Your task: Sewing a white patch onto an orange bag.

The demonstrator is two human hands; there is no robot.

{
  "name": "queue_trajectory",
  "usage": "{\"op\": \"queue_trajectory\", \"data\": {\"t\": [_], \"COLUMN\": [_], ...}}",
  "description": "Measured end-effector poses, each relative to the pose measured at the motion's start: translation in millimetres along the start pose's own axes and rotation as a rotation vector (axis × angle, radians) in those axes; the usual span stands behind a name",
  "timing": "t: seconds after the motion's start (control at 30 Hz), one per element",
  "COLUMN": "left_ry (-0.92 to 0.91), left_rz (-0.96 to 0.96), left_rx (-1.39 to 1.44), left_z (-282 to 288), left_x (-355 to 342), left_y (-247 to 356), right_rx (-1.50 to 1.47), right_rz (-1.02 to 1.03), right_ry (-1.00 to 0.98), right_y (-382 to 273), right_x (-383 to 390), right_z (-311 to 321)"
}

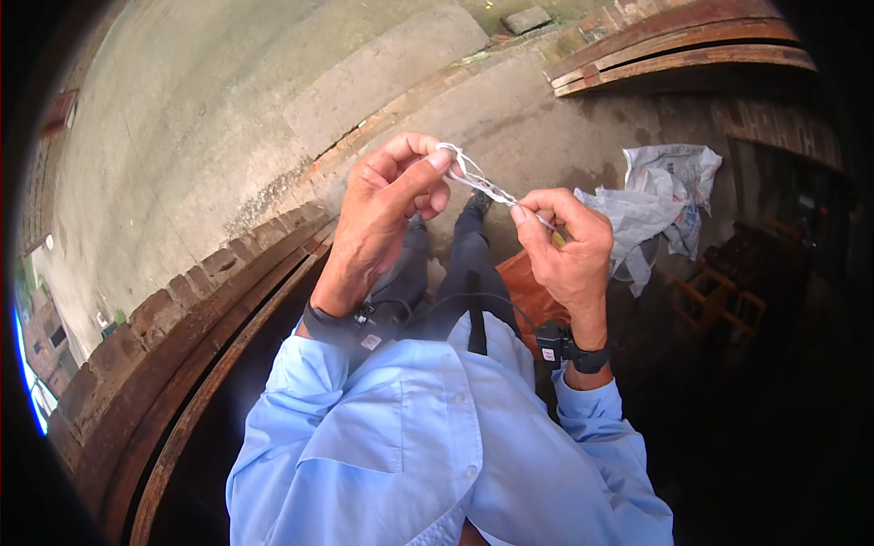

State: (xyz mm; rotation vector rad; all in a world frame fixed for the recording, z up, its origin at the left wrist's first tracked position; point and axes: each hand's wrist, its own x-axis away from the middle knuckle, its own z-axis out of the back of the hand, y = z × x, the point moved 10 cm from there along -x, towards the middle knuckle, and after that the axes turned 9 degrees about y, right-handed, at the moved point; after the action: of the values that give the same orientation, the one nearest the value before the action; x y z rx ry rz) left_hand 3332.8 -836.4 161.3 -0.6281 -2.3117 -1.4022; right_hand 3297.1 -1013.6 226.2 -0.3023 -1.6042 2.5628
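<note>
A thin white cord (480, 180), looped and partly twisted, stretches between my two hands in front of my body. My left hand (387, 196) pinches one end of the loop between thumb and forefinger. The cord's narrower, twisted end is gripped by my right hand (569, 246), thumb against bent forefinger, a little lower and to the right. A short tail of cord shows past the right fingertips. Both hands are raised above my legs, and black straps with small boxes sit on both wrists.
A crumpled whitish woven sack (660, 200) lies on the concrete floor at the right. Near it stands a small yellowish wooden stool (719, 305) in shadow. Something orange (528, 291) is beside my legs. Wooden door edges (687, 55) and a brick-lined sill (182, 291) border the doorway.
</note>
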Motion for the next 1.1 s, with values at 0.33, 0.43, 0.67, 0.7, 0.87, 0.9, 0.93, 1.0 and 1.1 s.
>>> {"op": "queue_trajectory", "data": {"t": [0.33,0.43,0.67,0.7,0.87,0.9,0.93,1.0,1.1], "left_ry": [-0.09,-0.177,-0.22,-0.223,-0.222,-0.253,-0.283,-0.282,-0.289], "left_rz": [0.063,0.077,0.114,0.115,0.198,0.207,0.216,0.223,0.184], "left_rx": [0.219,0.31,0.207,0.148,-0.238,-0.279,-0.319,-0.369,-0.331], "left_z": [-6,-9,-7,-7,-17,-20,-22,-24,-23], "left_x": [6,8,17,18,29,30,31,33,34], "left_y": [-6,-6,-2,-2,-17,-20,-22,-25,-24], "right_rx": [0.008,0.02,0.08,0.081,0.104,0.113,0.122,0.128,0.123], "right_rz": [-0.003,0.021,0.222,0.245,0.356,0.369,0.381,0.393,0.394], "right_ry": [-0.016,0.0,0.178,0.189,0.203,0.197,0.191,0.189,0.199], "right_y": [1,0,-17,-21,-29,-28,-27,-26,-25], "right_x": [4,4,-2,-4,-4,-3,-2,0,2], "right_z": [-4,-4,15,17,22,22,22,22,24]}}
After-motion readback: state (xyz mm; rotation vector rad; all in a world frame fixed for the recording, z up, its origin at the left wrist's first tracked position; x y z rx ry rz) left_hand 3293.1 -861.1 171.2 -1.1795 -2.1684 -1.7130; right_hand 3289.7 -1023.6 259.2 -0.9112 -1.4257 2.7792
